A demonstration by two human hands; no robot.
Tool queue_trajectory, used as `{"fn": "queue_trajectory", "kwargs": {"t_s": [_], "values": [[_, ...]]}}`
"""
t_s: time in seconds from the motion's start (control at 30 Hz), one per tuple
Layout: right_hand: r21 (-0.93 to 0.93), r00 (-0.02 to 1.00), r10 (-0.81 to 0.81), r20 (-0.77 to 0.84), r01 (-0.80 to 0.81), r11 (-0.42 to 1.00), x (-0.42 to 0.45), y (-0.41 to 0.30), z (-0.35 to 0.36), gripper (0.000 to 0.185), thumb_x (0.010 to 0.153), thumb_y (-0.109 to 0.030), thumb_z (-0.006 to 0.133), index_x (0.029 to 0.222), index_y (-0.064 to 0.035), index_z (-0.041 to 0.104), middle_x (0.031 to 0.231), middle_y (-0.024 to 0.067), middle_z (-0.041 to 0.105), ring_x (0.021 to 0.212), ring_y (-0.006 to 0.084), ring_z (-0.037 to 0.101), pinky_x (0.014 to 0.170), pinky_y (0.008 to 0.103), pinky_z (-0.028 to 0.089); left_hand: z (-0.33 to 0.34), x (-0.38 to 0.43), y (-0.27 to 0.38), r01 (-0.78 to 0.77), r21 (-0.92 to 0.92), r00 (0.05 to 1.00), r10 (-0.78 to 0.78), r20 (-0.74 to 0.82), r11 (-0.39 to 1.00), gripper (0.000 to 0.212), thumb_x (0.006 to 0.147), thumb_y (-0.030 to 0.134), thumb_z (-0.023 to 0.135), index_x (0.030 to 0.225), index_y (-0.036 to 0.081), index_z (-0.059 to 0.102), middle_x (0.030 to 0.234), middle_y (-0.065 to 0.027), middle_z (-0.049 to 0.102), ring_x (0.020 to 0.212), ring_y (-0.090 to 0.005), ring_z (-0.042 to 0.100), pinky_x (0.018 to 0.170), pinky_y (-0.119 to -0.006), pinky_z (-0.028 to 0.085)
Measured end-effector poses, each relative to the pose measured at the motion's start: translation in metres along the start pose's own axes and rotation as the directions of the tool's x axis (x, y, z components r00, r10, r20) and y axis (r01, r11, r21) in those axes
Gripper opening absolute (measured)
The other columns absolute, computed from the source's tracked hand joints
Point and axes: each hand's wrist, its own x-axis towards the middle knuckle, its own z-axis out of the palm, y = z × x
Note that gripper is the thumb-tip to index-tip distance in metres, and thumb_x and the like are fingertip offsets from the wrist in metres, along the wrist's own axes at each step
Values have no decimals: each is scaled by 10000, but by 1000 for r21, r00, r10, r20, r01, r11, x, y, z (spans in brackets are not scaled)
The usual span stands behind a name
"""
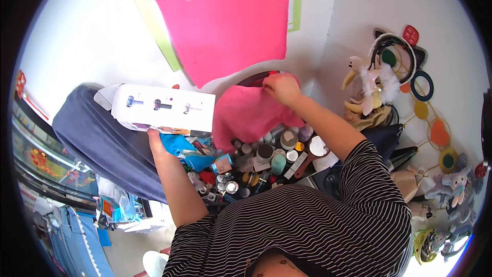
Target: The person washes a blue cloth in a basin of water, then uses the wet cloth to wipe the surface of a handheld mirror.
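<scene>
My left hand (pixel 157 142) holds up a white cardboard box (pixel 169 102) printed with pictures of a handheld appliance; the fingers are hidden behind it. An end flap of the box sticks out on the left. With bent fingers, my right hand (pixel 282 87) pinches the upper edge of a pink cloth (pixel 246 109). That cloth hangs down towards a crowd of jars and bottles and partly covers a dark curved rim (pixel 258 78) behind it. Just below the box lies a bright blue plastic wrapper (pixel 196 159).
Several cosmetic jars (pixel 265 152) and a brown-handled round brush or mirror (pixel 317 146) crowd the surface. A dark blue fabric cover (pixel 103 142) drapes something at left. A large pink sheet (pixel 230 19) hangs on the wall. Headbands (pixel 392 57) and plush toys (pixel 457 184) hang at right.
</scene>
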Motion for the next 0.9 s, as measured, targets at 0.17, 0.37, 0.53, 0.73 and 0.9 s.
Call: {"fn": "queue_trajectory", "kwargs": {"t_s": [0.17, 0.37, 0.53, 0.73, 0.9], "values": [[191, 980, 194, -48, -182, 965, 47, -6, -20, 96, 780, -168, 594, 841, -115, 646, 823, 90, 663, 758, 310, 635, 658, 431, 504, 9, -14, 12, 21, 16, 999, -20, -30, 1000, 746, 655, 569, 769, 1155, 62, 549, 1330, -190, 485, 1192, -301, 487, 1002, -458, 414], [85, 933, 359, 39, -361, 929, 67, 6, 2, 160, 839, -166, 544, 947, -123, 653, 939, 111, 670, 876, 307, 633, 752, 424, 502, -10, -19, 11, 44, 30, 999, -44, -16, 999, 944, 647, 552, 782, 1350, 48, 403, 1425, -229, 378, 1225, -316, 464, 1021, -464, 402], [224, 997, 60, -45, -49, 973, 45, 28, 14, 238, 856, -188, 565, 1047, -58, 622, 991, 153, 657, 948, 349, 605, 830, 439, 476, -13, -28, 12, 79, 88, 995, -73, -68, 993, 1065, 637, 545, 795, 1427, 46, 283, 1435, -226, 364, 1245, -319, 444, 1030, -456, 393], [231, 899, 432, -74, -406, 884, -8, 72, -3, 356, 839, -152, 607, 1170, -29, 561, 1076, 163, 622, 1023, 338, 584, 888, 405, 461, -30, -31, 7, 108, 80, 994, -106, -34, 991, 1023, 672, 512, 785, 1416, 16, 289, 1420, -223, 384, 1251, -318, 441, 1037, -447, 388], [217, 913, 407, -28, -392, 894, -44, 100, 30, 302, 834, -135, 630, 1122, -48, 599, 1033, 140, 635, 920, 293, 627, 818, 370, 498, -63, -15, -36, 234, 56, 966, -226, -127, 971, 786, 768, 423, 725, 1345, 0, 397, 1294, -137, 505, 1157, -270, 515, 970, -408, 435]]}}
